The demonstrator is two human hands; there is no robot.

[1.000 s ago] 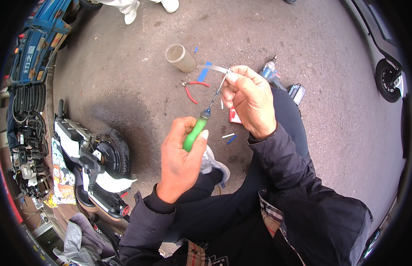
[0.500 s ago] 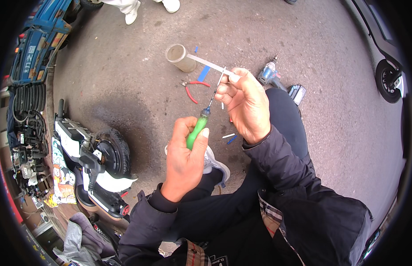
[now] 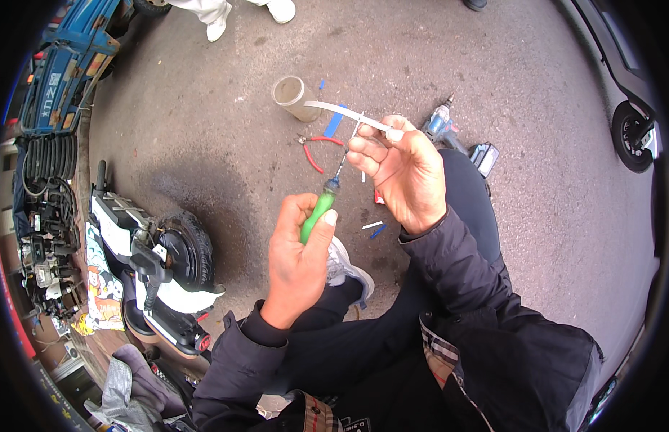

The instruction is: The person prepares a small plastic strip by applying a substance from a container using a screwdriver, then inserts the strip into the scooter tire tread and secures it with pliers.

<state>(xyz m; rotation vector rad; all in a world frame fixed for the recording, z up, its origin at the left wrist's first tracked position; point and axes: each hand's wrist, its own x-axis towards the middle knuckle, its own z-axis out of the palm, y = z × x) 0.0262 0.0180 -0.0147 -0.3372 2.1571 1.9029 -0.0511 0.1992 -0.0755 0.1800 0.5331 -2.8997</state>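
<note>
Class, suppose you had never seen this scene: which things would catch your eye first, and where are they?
At the centre, the left hand grips a green-handled screwdriver, its tip up at a white strip pinched by the right hand. On the pavement beyond lie red pliers, a beige tube and a drill. At the left lies a white scooter on its side.

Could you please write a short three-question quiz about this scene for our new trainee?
1. True or false: the left hand holds a green-handled screwdriver.
2. What does the right hand pinch? A) white strip B) red pliers C) drill
3. Which tool lies on the ground beside the cardboard tube?

Key: 1 true; 2 A, the white strip; 3 the red pliers.
</note>
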